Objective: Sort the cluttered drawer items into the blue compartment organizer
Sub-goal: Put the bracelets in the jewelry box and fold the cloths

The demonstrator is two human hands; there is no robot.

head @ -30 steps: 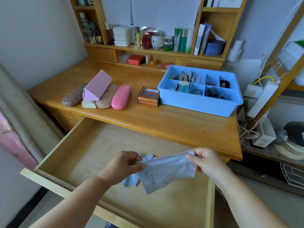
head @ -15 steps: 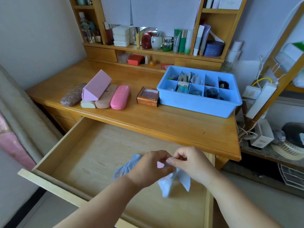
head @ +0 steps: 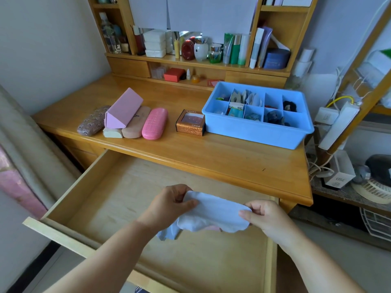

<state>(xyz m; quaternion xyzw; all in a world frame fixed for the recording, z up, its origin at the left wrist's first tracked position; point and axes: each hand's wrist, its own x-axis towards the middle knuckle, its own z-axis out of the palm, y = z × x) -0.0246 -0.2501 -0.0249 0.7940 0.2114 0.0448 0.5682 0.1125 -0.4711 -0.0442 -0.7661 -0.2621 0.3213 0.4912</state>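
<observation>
**Holding a cleaning cloth over the open drawer**

Pinching a pale blue cleaning cloth [head: 213, 212] at its 2 ends, the left hand [head: 169, 205] and right hand [head: 267, 216] are each keeping a closed grip on it above the open drawer [head: 118, 195]. The blue compartment organizer [head: 257, 121] is sitting on the tabletop [head: 211, 157], just beside a small brown box [head: 190, 122] and near 4 glasses cases [head: 124, 121].

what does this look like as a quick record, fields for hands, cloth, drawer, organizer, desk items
left hand: left hand pinches one end of the cloth
right hand: right hand pinches the other end
cloth: pale blue cloth, folded, held over the drawer
drawer: wooden drawer pulled open
organizer: blue organizer on the desk, most compartments filled
desk items: pink case, brown box
</observation>
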